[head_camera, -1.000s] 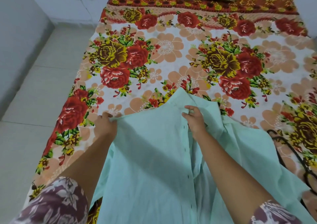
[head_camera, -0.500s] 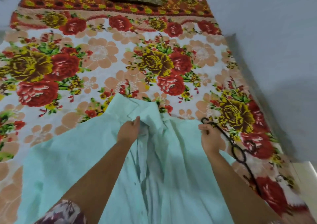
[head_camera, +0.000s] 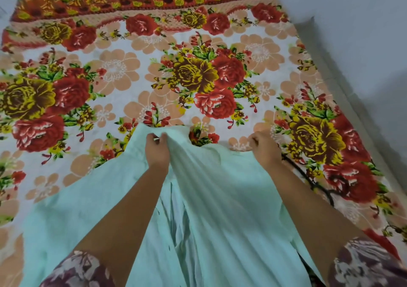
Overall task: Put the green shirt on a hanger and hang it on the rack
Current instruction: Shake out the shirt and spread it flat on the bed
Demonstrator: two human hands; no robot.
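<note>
While left hand [head_camera: 157, 154] pinches green shirt [head_camera: 209, 209] at the collar, thumb to forefinger, right hand [head_camera: 265, 152] curls on its edge, shirt spread on bed [head_camera: 132, 66]. Hanger [head_camera: 311, 182] pokes out beside right wrist; best hold the neck open, feed one hanger arm in at a time.

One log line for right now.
left hand grips green shirt | right hand grips its edge | hanger beside right wrist | unhung
</note>
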